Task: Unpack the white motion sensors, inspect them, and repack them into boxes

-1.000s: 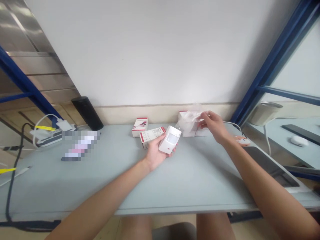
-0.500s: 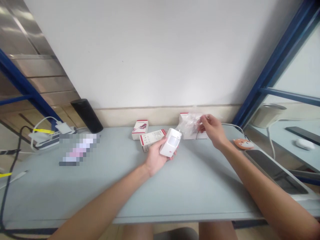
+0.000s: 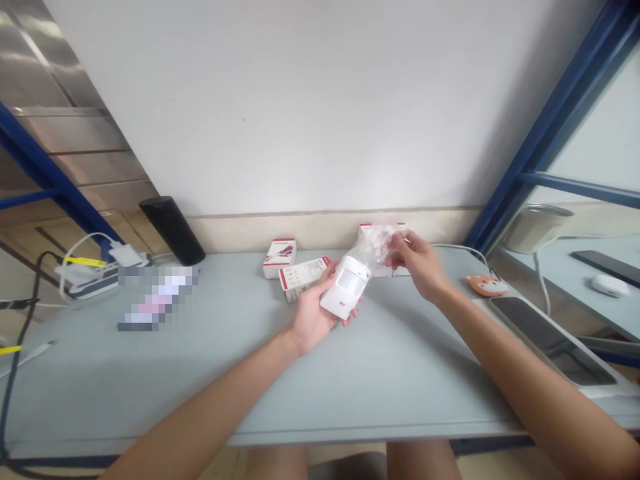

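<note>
My left hand (image 3: 313,313) holds a white plastic motion sensor (image 3: 346,288) upright and tilted, its fingers wrapped behind the casing. My right hand (image 3: 417,265) pinches a crumpled clear plastic bag (image 3: 374,243), whose lower end reaches the top of the sensor. Behind the bag stands a white and red box (image 3: 395,270), partly hidden. A small white box with a red pattern (image 3: 279,259) stands on the table. A longer white box with a red end (image 3: 301,279) lies just behind my left fingers.
The pale blue table (image 3: 390,393) ends at a beige skirting below a white wall. A black cylinder (image 3: 173,230), a power strip with cables (image 3: 85,277) and a pixelated object (image 3: 157,300) are left. An orange fox-shaped item (image 3: 487,285) and a dark tablet (image 3: 550,340) are right.
My right hand has moved a little left and down, bringing the bag closer to the sensor. The sensor now leans further to the right in my left hand.
</note>
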